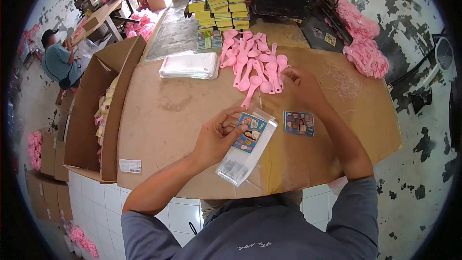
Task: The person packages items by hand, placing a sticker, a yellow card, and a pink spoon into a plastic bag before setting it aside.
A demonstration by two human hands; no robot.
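Note:
My left hand (222, 132) is closed on a clear plastic bag (243, 166) and a blue picture card (250, 134), the thumb pressing on the card's left side. The card lies over the upper part of the bag. At the right edge of a heap of pink measuring spoons (250, 60), my right hand (304, 86) has its fingers curled in, fingertips beside one spoon; I cannot tell what is between them. One pink spoon (251, 91) sticks out of the heap toward my left hand. A small stack of similar cards (299, 123) rests below my right hand.
A pile of clear bags (188, 65) lies left of the spoons on the cardboard-covered table (159, 130). Stacks of yellow-edged cards (221, 12) rise behind. A deep carton (79, 130) borders the left side. Pink bundles (363, 43) lie at right; another person (62, 60) sits far left.

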